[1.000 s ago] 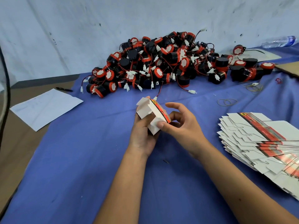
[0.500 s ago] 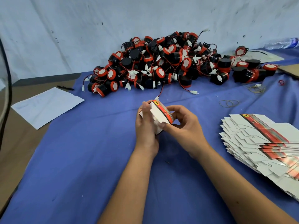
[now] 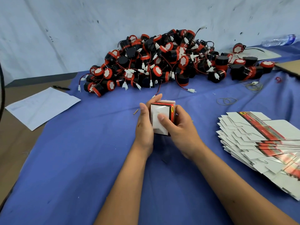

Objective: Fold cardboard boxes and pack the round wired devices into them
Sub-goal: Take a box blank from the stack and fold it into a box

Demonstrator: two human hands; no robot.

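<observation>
A small white cardboard box (image 3: 158,111) with a red and black edge is held upright between both hands above the blue cloth. My left hand (image 3: 145,125) grips its left side, fingers wrapped behind it. My right hand (image 3: 180,129) holds the right side, with the thumb pressed on the white end flap that faces me. A big heap of round black and red wired devices (image 3: 162,62) lies behind the box against the wall. A fanned stack of flat unfolded boxes (image 3: 263,143) lies at the right.
Blue cloth (image 3: 81,159) covers the table. A white paper sheet (image 3: 42,106) and a black pen (image 3: 60,88) lie at the left. Rubber bands (image 3: 227,101) sit right of the box, a plastic bottle (image 3: 279,40) at the far right by the wall.
The box went from open flaps to a closed end. Both hands turned it so the white end flap faces me, and the right thumb moved onto that flap.
</observation>
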